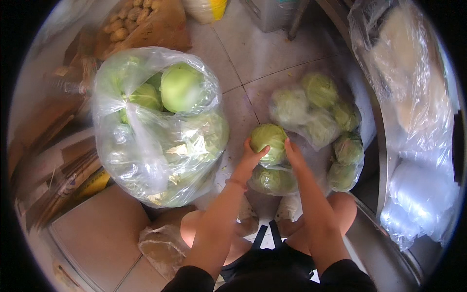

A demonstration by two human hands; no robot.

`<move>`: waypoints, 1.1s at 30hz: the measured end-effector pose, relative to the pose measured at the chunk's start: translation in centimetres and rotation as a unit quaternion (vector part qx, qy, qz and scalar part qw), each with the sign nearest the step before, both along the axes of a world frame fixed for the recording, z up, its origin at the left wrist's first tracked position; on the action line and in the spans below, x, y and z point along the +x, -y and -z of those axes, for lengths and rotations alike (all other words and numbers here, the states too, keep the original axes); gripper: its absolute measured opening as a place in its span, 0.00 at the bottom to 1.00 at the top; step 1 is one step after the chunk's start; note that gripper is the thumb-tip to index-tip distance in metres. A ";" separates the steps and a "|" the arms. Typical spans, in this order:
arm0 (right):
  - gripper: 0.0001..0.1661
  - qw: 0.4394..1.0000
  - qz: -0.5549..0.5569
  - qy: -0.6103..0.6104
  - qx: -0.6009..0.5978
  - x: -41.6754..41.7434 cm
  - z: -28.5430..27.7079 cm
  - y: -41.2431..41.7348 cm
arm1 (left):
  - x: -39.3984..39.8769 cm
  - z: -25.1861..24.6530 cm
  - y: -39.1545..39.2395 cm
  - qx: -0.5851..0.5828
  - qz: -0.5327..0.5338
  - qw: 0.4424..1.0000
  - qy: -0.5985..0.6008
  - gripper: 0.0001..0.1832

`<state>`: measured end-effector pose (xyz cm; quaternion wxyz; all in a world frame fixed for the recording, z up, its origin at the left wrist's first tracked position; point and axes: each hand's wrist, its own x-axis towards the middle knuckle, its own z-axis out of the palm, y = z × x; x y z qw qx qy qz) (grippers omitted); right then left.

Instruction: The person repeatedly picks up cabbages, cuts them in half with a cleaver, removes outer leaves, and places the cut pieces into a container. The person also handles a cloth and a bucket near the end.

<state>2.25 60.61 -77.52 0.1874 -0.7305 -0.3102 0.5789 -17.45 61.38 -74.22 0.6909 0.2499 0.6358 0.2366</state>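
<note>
A pale green cabbage (270,140) is held between my two hands, above the tiled floor in front of my feet. My left hand (253,155) grips its left side, thumb across the front. My right hand (293,151) lies along its right side. Just below it, a clear plastic bag (273,180) with cabbage inside rests near my shoes. To the left stands a large clear plastic bag (146,160) full of cabbages, with one round cabbage (180,89) at its opening. Several bagged cabbages (321,109) lie on the floor to the right.
A brown sack of potatoes (164,31) stands at the upper left, near flattened cardboard (62,189). A metal container (271,12) is at the top. Along the right, clear plastic bags (419,193) lie on a metal-edged surface. A cardboard box (102,219) sits lower left.
</note>
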 end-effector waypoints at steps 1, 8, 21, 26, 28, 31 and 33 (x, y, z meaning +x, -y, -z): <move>0.45 0.997 0.058 -0.044 0.010 -0.9 -2.3 1.1 | -0.4 -1.1 0.8 0.031 -0.019 0.999 0.004 0.53; 0.39 0.951 0.183 -0.171 0.179 -3.8 -20.2 5.3 | 0.1 -16.6 5.6 0.196 -0.047 0.977 -0.063 0.44; 0.56 0.896 0.016 -0.309 0.319 -12.1 -61.6 4.1 | -8.9 -61.2 10.8 0.279 -0.407 0.838 0.232 0.65; 0.54 0.818 -0.226 -0.493 0.191 -20.6 -66.2 6.0 | -16.4 -68.6 20.3 0.342 -0.423 0.807 0.228 0.66; 0.53 0.776 -0.289 -0.535 0.167 -25.4 -69.2 9.8 | -19.1 -71.4 26.2 0.346 -0.484 0.774 0.216 0.68; 0.54 0.727 -0.412 -0.539 0.106 -33.2 -73.9 16.2 | -22.9 -75.7 35.6 0.343 -0.569 0.735 0.135 0.76; 0.54 0.659 -0.525 -0.536 0.057 -38.2 -75.5 16.1 | -23.5 -76.5 38.1 0.343 -0.629 0.694 0.064 0.73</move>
